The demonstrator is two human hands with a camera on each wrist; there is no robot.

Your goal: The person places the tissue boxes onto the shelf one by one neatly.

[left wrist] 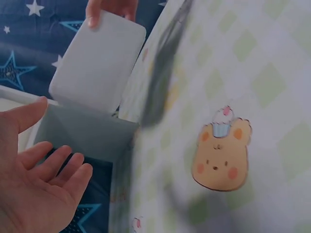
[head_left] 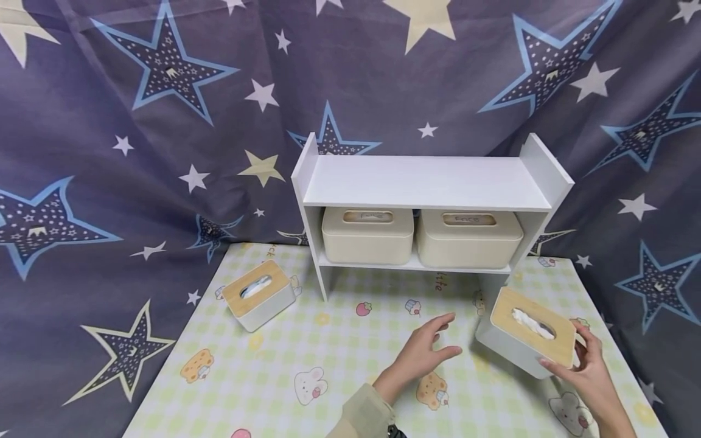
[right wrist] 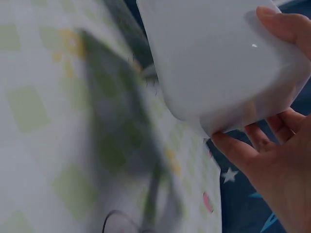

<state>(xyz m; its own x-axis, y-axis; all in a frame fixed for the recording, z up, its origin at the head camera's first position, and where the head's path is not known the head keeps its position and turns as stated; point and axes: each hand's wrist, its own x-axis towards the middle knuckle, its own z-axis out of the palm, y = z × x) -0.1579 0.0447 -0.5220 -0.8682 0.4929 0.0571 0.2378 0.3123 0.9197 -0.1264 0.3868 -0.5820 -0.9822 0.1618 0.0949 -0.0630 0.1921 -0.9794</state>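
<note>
My right hand (head_left: 588,365) grips a white tissue box (head_left: 512,347) with a wooden lid by its right end, thumb on the near side and fingers at the far side. White tissue shows in the lid's oval slot. In the right wrist view the box (right wrist: 218,63) is held above the tablecloth, its shadow falling below. My left hand (head_left: 418,353) hovers over the table left of that box, fingers spread and holding nothing. In the left wrist view the palm of the left hand (left wrist: 43,179) faces the camera.
A white two-tier shelf (head_left: 427,182) stands at the back, with two cream boxes (head_left: 368,243) side by side on its lower board. Another wooden-lidded tissue box (head_left: 260,295) sits at the table's left. A checkered cloth (head_left: 274,377) covers the table; a starry curtain (head_left: 191,140) hangs behind.
</note>
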